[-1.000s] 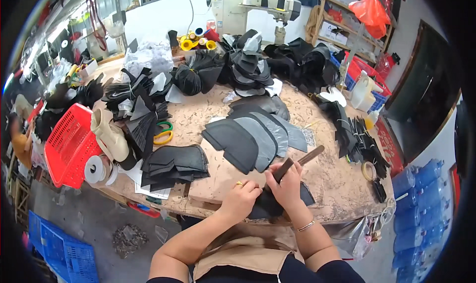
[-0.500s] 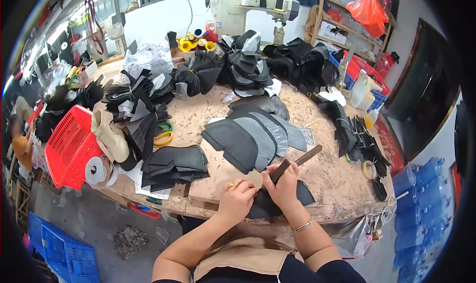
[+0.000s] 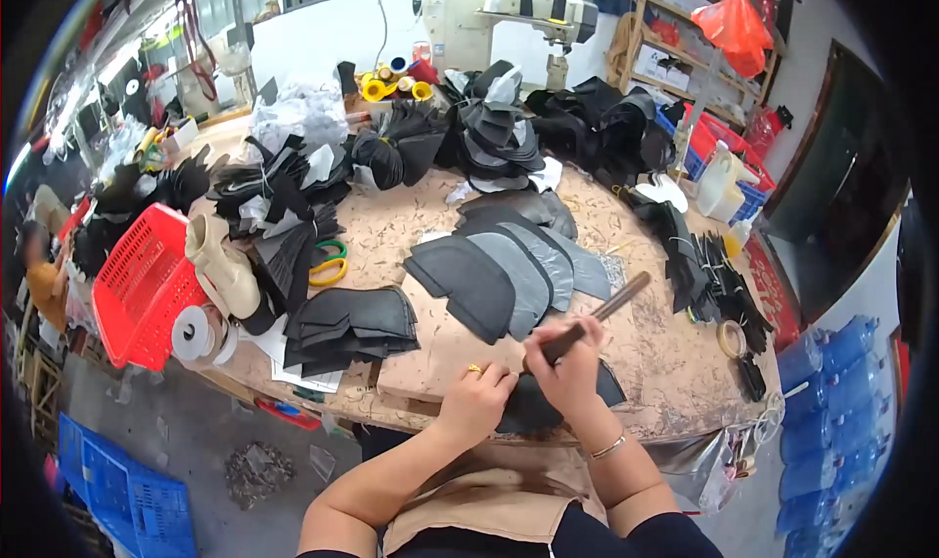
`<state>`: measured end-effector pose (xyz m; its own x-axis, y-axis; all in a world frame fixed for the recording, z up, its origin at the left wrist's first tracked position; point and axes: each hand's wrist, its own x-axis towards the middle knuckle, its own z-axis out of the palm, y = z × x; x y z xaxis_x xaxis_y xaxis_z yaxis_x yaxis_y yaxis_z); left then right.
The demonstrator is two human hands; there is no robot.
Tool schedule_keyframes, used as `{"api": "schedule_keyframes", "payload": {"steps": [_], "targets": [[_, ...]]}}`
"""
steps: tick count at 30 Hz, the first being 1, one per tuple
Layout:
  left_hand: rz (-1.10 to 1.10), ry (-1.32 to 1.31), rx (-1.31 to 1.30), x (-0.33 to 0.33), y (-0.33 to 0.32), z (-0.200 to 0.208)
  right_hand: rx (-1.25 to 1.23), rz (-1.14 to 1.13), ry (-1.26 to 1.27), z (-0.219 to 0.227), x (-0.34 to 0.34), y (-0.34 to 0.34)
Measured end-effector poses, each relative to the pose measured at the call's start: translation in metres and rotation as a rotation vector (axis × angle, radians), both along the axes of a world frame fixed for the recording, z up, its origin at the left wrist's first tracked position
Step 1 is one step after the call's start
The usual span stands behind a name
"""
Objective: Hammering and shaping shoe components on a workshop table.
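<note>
My right hand (image 3: 565, 367) is closed around a long dark-handled tool (image 3: 597, 318) that slants up to the right. Its lower end meets a black leather piece (image 3: 548, 411) lying at the near edge of the wooden table (image 3: 665, 362). My left hand (image 3: 476, 397), with a ring on one finger, presses down on the left part of that same piece. Just beyond my hands a fan of grey and black curved leather pieces (image 3: 509, 269) lies spread on a bare board (image 3: 430, 348).
A stack of black pieces (image 3: 352, 328) lies left of the board, with a beige boot form (image 3: 223, 269), tape rolls (image 3: 196, 333) and a red basket (image 3: 142, 284) farther left. Heaps of black cut parts (image 3: 489, 133) cover the far table. A sewing machine (image 3: 509, 20) stands behind.
My left hand has slid a little lower and nearer to my right hand on the black piece. The right hand and tool stay in nearly the same place.
</note>
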<state>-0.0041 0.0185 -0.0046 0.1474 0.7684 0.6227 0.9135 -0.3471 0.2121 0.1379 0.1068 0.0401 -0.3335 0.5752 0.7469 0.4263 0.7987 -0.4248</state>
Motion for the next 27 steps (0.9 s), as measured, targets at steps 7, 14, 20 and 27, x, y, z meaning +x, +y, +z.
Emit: {"api": "schedule_keyframes", "payload": {"steps": [7,14,20,27], "targets": [[0.032,-0.152,-0.059,0.003,-0.002,-0.002,0.012,-0.017,-0.01,-0.011,-0.007,0.001],[0.033,-0.213,-0.029,0.005,-0.011,0.004,0.052,-0.037,0.034,-0.012,-0.004,-0.004],[0.074,0.06,-0.066,0.008,-0.013,0.003,-0.094,0.019,0.136,0.005,0.0,-0.006],[0.077,0.028,-0.041,0.009,-0.011,0.001,0.006,0.027,-0.009,-0.004,-0.003,-0.002]]}}
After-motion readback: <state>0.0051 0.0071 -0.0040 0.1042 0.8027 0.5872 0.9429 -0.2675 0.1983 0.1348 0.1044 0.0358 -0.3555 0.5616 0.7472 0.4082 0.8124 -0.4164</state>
